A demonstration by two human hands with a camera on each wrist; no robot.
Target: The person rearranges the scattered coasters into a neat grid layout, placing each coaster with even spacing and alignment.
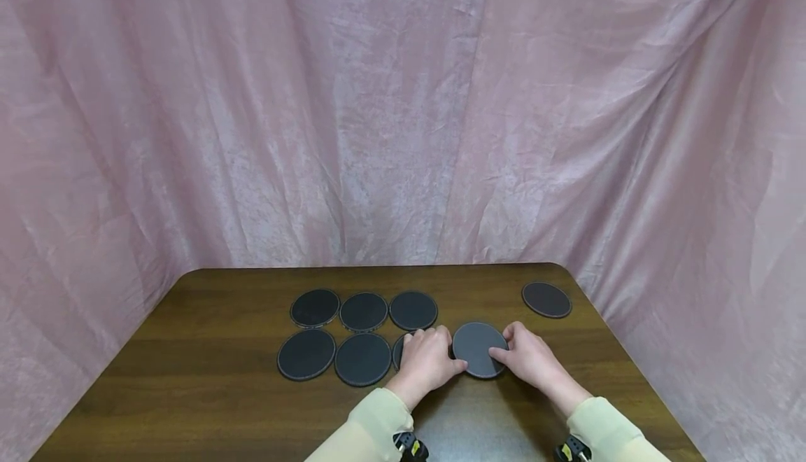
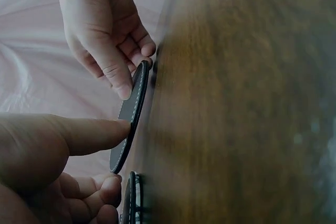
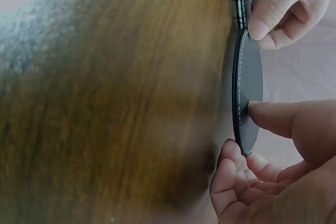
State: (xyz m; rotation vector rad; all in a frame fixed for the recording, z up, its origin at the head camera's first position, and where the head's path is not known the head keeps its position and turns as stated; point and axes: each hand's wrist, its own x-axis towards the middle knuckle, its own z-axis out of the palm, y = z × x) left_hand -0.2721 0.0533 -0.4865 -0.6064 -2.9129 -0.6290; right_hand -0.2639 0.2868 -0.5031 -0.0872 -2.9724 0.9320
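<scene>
A round dark coaster point(image 1: 476, 351) with pale stitching round its rim is held between both hands, slightly raised above the wooden table. My left hand point(image 1: 429, 358) pinches its left edge, thumb on the upper face. At the opposite edge my right hand point(image 1: 530, 357) grips it, with the thumb point(image 3: 273, 116) on top and curled fingers by the rim. Partly hidden behind the left hand lies another coaster point(image 1: 398, 351). In the left wrist view, a coaster's edge point(image 2: 131, 198) shows on the table just below the held coaster point(image 2: 129, 109).
Left of the hands, coasters lie flat in two rows, including a back-row one point(image 1: 413, 310) and a front-row one point(image 1: 363, 360). A single coaster point(image 1: 546, 299) lies apart at the back right. Pink curtains point(image 1: 403, 112) hang behind the brown table point(image 1: 208, 378).
</scene>
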